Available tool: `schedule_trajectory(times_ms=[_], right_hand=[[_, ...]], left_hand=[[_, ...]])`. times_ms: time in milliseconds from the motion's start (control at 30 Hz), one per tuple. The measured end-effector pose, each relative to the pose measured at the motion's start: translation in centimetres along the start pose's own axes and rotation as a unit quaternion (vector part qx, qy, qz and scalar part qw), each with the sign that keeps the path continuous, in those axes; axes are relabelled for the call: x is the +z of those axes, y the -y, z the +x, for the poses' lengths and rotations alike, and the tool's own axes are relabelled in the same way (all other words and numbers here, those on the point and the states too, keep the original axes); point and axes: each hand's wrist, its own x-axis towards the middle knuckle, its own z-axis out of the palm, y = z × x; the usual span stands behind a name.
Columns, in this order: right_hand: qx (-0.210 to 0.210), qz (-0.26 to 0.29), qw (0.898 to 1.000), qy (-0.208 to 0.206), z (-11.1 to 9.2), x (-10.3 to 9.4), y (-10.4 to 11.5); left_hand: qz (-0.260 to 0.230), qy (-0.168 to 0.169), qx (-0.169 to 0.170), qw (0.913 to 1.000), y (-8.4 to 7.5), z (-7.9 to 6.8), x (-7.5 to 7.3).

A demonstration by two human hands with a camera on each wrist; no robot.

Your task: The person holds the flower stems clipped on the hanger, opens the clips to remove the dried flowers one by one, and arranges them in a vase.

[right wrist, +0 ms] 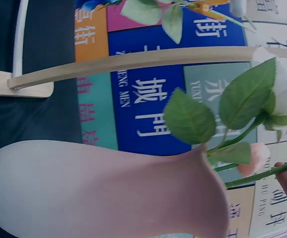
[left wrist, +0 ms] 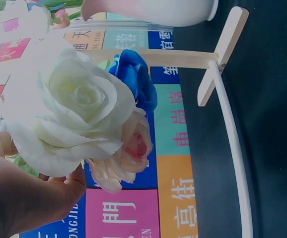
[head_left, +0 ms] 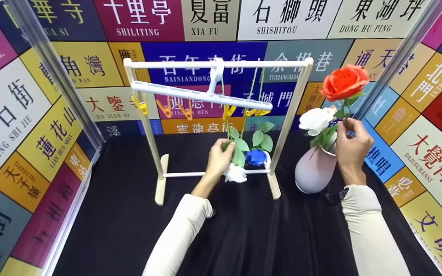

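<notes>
Simultaneously, left hand (head_left: 219, 156) grips an upside-down white rose (head_left: 235, 173) above its bloom, right hand (head_left: 353, 143) pinches a red rose (head_left: 345, 83) by its stem (right wrist: 257, 177) above a pink vase (head_left: 315, 171).

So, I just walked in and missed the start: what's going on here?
A person's left hand grips a white rose by its leafy stem; the bloom hangs head down below the hanger on the rack. A blue rose also hangs head down beside it. The right hand holds a red rose by its stem, bloom up, at the mouth of the vase, where another white rose stands.
</notes>
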Motion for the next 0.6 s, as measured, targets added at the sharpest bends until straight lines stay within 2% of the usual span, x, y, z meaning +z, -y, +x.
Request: schedule_trajectory(times_ms=[267,433,600], right_hand=[[-0.001,-0.026,0.999,0.025,-0.8,0.1,-1.7],[0.025,-0.058,0.996,0.056,-1.0,0.2,-2.6],[0.053,-0.101,0.989,0.094,-1.1,0.3,-3.0]], left_hand=[[-0.002,0.001,0.0,1.0,0.0,-0.2,-0.1],[-0.004,0.003,-0.001,1.0,0.0,-0.2,-0.2],[0.002,0.002,0.003,1.0,-0.1,-0.1,-0.3]])
